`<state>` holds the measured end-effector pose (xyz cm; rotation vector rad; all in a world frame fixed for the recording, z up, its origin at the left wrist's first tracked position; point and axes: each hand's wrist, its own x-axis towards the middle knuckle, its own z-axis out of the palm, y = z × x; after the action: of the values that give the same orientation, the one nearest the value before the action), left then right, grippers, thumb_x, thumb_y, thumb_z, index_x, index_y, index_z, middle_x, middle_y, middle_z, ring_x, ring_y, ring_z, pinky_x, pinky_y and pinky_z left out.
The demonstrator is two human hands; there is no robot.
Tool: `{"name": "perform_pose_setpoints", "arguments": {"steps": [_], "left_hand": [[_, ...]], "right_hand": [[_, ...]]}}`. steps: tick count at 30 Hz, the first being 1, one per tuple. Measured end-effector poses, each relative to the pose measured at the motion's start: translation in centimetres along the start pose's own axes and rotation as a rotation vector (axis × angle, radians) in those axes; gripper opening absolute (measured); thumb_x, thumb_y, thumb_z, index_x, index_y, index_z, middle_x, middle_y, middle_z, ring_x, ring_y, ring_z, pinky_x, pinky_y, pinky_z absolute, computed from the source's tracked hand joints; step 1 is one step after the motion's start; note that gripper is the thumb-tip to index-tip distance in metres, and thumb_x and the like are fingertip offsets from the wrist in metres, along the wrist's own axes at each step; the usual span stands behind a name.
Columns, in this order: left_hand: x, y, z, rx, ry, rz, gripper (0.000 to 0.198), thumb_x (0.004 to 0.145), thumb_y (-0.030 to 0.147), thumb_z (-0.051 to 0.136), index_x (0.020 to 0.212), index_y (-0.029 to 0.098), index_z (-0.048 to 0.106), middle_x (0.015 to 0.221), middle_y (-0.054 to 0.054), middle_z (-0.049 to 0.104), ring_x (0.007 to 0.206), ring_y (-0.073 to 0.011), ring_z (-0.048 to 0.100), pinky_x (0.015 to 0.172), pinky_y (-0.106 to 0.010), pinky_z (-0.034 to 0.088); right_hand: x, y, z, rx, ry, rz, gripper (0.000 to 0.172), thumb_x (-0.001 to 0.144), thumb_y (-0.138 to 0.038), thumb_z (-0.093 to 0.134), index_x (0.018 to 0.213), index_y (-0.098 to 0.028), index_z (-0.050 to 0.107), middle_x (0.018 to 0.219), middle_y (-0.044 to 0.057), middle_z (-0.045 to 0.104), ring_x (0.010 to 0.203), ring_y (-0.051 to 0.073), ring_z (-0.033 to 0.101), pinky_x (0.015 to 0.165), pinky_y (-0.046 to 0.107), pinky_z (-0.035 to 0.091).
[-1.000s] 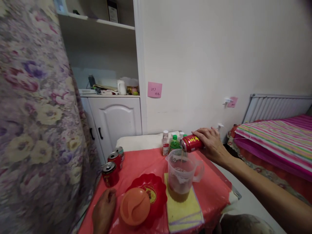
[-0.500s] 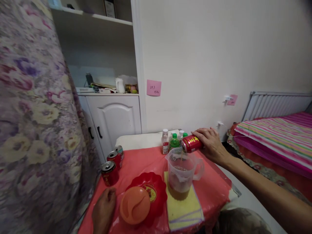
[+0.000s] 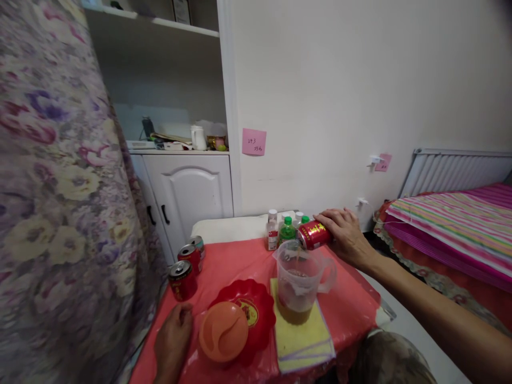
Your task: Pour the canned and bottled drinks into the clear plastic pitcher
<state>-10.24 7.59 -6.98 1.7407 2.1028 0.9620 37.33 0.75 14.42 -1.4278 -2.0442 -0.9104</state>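
Note:
My right hand [image 3: 342, 234] is wrapped round a red drink can [image 3: 315, 235], tipped to the left with its mouth over the jug's rim. A thin brownish stream falls from it into the clear plastic measuring jug [image 3: 298, 282]. Brown liquid lies in the bottom of the jug, which stands on a folded yellow cloth [image 3: 302, 346]. Curled into a loose fist, my left hand [image 3: 174, 336] rests on the table edge with nothing visible in it. Beside it are an orange bowl [image 3: 224, 332] with a divider and a red scalloped plate [image 3: 262, 306], partly under the bowl.
Two red cans [image 3: 183, 281] and a pale can [image 3: 198, 244] stand at the table's left. Several small bottles [image 3: 287, 230], some green-capped, stand behind the jug. A red plastic sheet [image 3: 232, 258] covers the table. A floral curtain [image 3: 60, 202] hangs left; a bed [image 3: 460, 224] is right.
The view has shifted slightly. Both hands keep their places, and liquid still runs from the tilted can into the jug.

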Motion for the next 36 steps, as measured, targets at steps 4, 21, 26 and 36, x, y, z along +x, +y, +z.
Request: {"name": "perform_pose_setpoints", "arguments": {"steps": [4, 21, 26, 36], "left_hand": [[-0.06, -0.08, 0.0, 0.001, 0.003, 0.001, 0.024, 0.09, 0.037, 0.042, 0.094, 0.026, 0.063, 0.098, -0.006, 0.077, 0.088, -0.0229, 0.071, 0.066, -0.027, 0.046], [-0.14, -0.08, 0.07, 0.011, 0.008, -0.013, 0.023, 0.09, 0.035, 0.045, 0.096, 0.025, 0.064, 0.102, -0.006, 0.077, 0.089, -0.0217, 0.07, 0.066, -0.026, 0.045], [-0.03, 0.05, 0.15, 0.012, -0.008, -0.021, 0.024, 0.09, 0.035, 0.043, 0.098, 0.024, 0.063, 0.104, -0.008, 0.076, 0.093, -0.0235, 0.07, 0.069, -0.027, 0.045], [-0.24, 0.15, -0.06, 0.015, -0.026, -0.027, 0.025, 0.09, 0.035, 0.041, 0.098, 0.024, 0.062, 0.104, -0.009, 0.076, 0.093, -0.0249, 0.069, 0.068, -0.028, 0.043]], "right_hand": [[0.04, 0.1, 0.09, -0.007, -0.003, -0.009, 0.048, 0.089, -0.018, 0.055, 0.136, -0.024, 0.049, 0.126, 0.011, 0.064, 0.12, 0.03, 0.052, 0.108, 0.054, 0.026], [-0.03, -0.21, 0.19, 0.004, 0.006, -0.004, 0.048, 0.089, -0.018, 0.06, 0.136, -0.023, 0.051, 0.127, 0.011, 0.064, 0.121, 0.03, 0.051, 0.11, 0.052, 0.027], [-0.11, -0.33, 0.01, -0.006, 0.007, -0.008, 0.046, 0.09, -0.017, 0.06, 0.134, -0.022, 0.053, 0.126, 0.011, 0.065, 0.121, 0.03, 0.051, 0.11, 0.052, 0.027], [-0.25, -0.11, -0.22, -0.032, 0.016, -0.018, 0.045, 0.09, -0.016, 0.057, 0.134, -0.023, 0.053, 0.126, 0.01, 0.065, 0.122, 0.029, 0.051, 0.111, 0.051, 0.025]]}}
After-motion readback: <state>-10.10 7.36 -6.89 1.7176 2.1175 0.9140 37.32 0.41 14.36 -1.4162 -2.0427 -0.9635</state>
